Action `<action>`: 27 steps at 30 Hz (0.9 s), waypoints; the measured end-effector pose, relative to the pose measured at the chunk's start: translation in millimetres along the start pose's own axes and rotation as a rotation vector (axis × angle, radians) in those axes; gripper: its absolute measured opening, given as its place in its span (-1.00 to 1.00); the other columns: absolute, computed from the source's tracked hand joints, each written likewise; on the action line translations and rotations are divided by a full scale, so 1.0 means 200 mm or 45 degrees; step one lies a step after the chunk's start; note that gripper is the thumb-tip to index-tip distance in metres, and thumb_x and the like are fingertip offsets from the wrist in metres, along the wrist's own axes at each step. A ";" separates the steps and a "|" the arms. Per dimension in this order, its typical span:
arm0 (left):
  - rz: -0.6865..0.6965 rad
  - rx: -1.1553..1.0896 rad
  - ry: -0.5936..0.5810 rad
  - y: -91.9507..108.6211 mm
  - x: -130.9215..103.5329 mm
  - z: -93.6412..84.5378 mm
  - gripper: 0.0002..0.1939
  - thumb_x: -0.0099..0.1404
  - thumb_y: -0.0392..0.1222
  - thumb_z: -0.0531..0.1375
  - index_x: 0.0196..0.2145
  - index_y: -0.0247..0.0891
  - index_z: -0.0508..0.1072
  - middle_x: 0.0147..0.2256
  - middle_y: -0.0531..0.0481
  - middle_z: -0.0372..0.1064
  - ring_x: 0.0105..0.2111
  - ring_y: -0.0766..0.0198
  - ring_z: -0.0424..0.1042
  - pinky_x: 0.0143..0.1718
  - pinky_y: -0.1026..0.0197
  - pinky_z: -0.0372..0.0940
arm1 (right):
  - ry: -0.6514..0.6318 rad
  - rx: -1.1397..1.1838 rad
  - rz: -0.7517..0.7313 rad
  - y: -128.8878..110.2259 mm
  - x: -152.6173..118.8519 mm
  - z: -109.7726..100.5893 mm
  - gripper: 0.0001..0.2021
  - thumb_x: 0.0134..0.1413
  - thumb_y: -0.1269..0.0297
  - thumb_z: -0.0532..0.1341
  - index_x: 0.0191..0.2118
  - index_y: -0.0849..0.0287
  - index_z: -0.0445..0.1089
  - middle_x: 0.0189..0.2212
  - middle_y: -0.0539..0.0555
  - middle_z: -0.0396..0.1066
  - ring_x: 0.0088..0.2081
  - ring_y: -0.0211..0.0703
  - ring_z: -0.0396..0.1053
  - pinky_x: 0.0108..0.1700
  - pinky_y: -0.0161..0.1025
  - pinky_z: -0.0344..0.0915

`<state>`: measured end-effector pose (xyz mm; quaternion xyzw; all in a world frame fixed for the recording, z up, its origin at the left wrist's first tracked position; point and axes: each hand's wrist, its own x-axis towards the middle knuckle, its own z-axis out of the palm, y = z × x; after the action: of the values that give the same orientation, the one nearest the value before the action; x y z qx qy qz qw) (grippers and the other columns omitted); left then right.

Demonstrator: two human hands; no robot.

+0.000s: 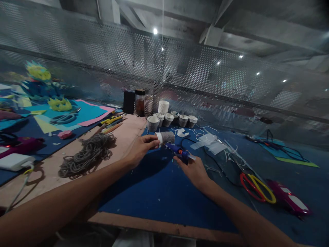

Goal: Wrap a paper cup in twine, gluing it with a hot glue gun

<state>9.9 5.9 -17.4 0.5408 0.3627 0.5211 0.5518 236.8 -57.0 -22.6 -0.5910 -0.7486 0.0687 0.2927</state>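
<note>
My left hand (144, 146) grips a small paper cup (167, 137) by its white end. The cup lies on its side in the air, and grey cord or yarn covers most of it. In my right hand (192, 168) is a blue glue gun (180, 151) with an orange part and a clear stick at the back. Its nozzle points up and left, close beneath the cup; whether it touches cannot be made out. Behind my hands stand several small grey-wrapped cups (168, 119) and a stack of white paper cups (163, 106).
A bundle of grey cord (88, 154) lies on the left, near pencils (113, 123). Red-and-yellow-handled scissors (257, 187) and a purple device (288, 199) lie at right. A jar (139, 103) stands by the perforated metal screen (123, 51). Blue scissors (65, 117) rest on coloured paper.
</note>
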 end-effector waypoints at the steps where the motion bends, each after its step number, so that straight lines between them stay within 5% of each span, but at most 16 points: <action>1: -0.017 -0.021 0.000 0.00 0.00 0.00 -0.70 0.10 -0.10 0.38 -0.22 -0.29 0.60 -0.30 -0.05 0.53 -0.35 0.30 0.45 -0.18 0.19 0.37 | -0.007 0.050 0.011 0.00 0.00 0.00 -0.64 0.22 -0.10 0.13 -0.32 0.12 0.38 -0.59 -0.02 0.40 -0.57 -0.16 0.35 -0.49 -0.30 0.11; 4: -0.037 -0.090 0.020 -0.02 0.02 -0.02 -0.67 0.07 -0.12 0.40 -0.21 -0.33 0.59 -0.30 -0.06 0.53 -0.37 0.33 0.44 -0.20 0.20 0.37 | -0.055 0.206 -0.045 -0.01 -0.02 -0.04 -0.70 0.25 -0.03 0.12 -0.27 0.11 0.36 -0.55 -0.05 0.41 -0.56 -0.22 0.33 -0.48 -0.32 0.14; 7: -0.046 -0.165 0.070 -0.03 0.06 -0.04 -0.64 0.03 -0.14 0.42 -0.22 -0.37 0.57 -0.34 -0.06 0.52 -0.41 0.34 0.43 -0.26 0.22 0.38 | -0.173 0.224 -0.336 -0.03 -0.03 -0.10 -0.78 0.21 0.15 0.16 -0.10 0.12 0.34 -0.33 0.03 0.47 -0.35 -0.16 0.41 -0.30 -0.30 0.24; 11: -0.041 -0.254 0.119 0.00 0.08 -0.07 -0.63 -0.01 -0.17 0.44 -0.24 -0.38 0.57 -0.40 -0.02 0.48 -0.47 0.38 0.39 -0.34 0.25 0.37 | -0.391 0.032 -0.698 -0.06 -0.04 -0.11 -0.56 0.05 0.34 0.19 0.10 0.17 0.27 -0.12 0.15 0.40 -0.13 -0.03 0.35 -0.08 -0.17 0.22; 19: -0.006 -0.243 0.081 0.01 0.08 -0.07 -0.65 -0.01 -0.15 0.44 -0.27 -0.36 0.57 -0.40 -0.04 0.49 -0.46 0.36 0.40 -0.35 0.24 0.36 | -0.491 -0.184 -0.824 -0.10 -0.07 -0.06 -0.51 0.01 0.45 0.11 0.13 0.18 0.27 -0.16 0.16 0.32 -0.12 -0.01 0.25 -0.01 -0.05 0.16; 22: -0.005 -0.202 0.038 0.00 0.07 -0.06 -0.65 0.01 -0.11 0.43 -0.26 -0.35 0.58 -0.38 -0.06 0.50 -0.45 0.33 0.42 -0.33 0.22 0.36 | -0.276 -0.048 -0.746 -0.10 -0.05 -0.06 -0.63 0.13 0.40 0.12 0.08 0.16 0.30 -0.09 0.18 0.33 -0.05 0.02 0.26 0.02 -0.03 0.18; 25: -0.013 -0.169 0.001 0.01 0.05 -0.04 -0.67 0.02 -0.12 0.43 -0.26 -0.33 0.58 -0.38 -0.05 0.51 -0.44 0.33 0.42 -0.32 0.23 0.36 | 0.057 0.140 -0.430 -0.08 0.01 -0.04 -0.74 0.25 0.26 0.12 0.02 0.15 0.29 -0.02 0.21 0.35 0.05 0.05 0.28 0.09 0.00 0.19; 27: -0.007 -0.142 -0.037 0.02 0.03 -0.03 -0.70 0.03 -0.12 0.42 -0.27 -0.30 0.59 -0.39 -0.03 0.51 -0.44 0.33 0.42 -0.32 0.24 0.35 | 0.097 0.233 -0.210 -0.07 0.05 -0.02 -0.65 0.22 0.17 0.18 0.07 0.16 0.25 0.05 0.23 0.34 0.10 0.07 0.29 0.12 0.02 0.21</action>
<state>4.9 12.1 -12.5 0.5157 0.3267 0.5310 0.5877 226.0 -52.3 -9.5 -0.5006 -0.7735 0.0900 0.3781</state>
